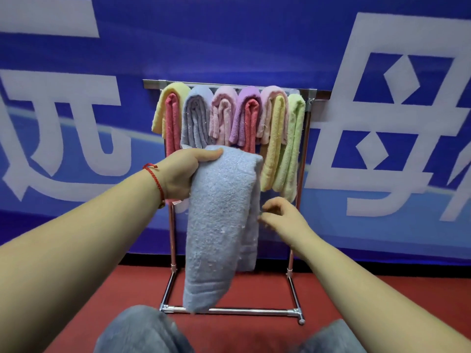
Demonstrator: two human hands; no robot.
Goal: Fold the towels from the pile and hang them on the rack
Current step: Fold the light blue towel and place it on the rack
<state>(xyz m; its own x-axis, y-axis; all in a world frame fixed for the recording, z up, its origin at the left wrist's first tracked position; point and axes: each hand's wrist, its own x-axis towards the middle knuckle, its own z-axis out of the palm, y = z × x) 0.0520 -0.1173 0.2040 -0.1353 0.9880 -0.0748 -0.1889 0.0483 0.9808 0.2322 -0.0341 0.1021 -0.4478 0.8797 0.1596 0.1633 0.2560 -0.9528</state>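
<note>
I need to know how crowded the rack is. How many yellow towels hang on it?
2: one yellow towel at the rack's left end, draped over a red one, and another near the right end, beside the green towel. Others could be hidden underneath.

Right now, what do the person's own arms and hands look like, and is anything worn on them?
Both forearms are bare: no sleeves and no gloves show. The left hand has a thin braided red cord bracelet around its wrist. The right hand wears nothing that can be seen: no ring, watch or band. No markings show on either arm.
</note>
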